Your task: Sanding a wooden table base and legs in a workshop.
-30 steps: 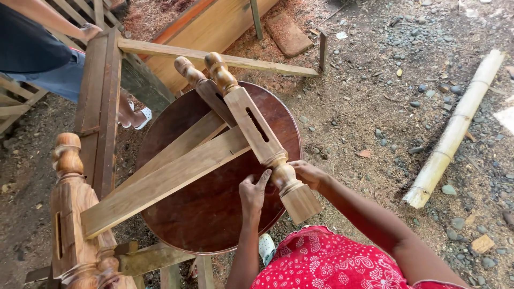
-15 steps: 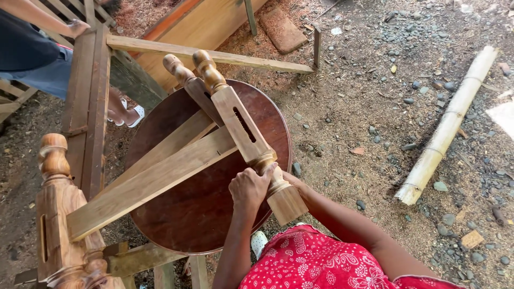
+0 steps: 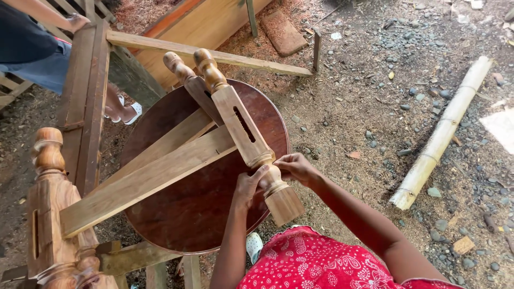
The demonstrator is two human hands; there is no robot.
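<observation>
A turned wooden post [image 3: 241, 126] with a long slot lies across a round dark wooden tabletop [image 3: 203, 208]. Its square end sticks out toward me. My left hand [image 3: 247, 186] presses against the left side of the post's rounded collar, thumb up along it. My right hand [image 3: 296, 167] cups the collar from the right. Two flat wooden rails [image 3: 144, 179] run from the post down-left to a second carved post [image 3: 51, 214] at the lower left. A third post [image 3: 187, 80] lies behind the first.
Another person in dark top and blue shorts [image 3: 32, 53] stands at the top left by a wooden frame [image 3: 88, 101]. A bamboo pole [image 3: 441, 134] lies on the gravel ground at the right. Boards and sawdust lie at the top.
My left hand, which wrapped over the collar half a second ago, has slid to its left side. My right hand has come back into sight on the right side.
</observation>
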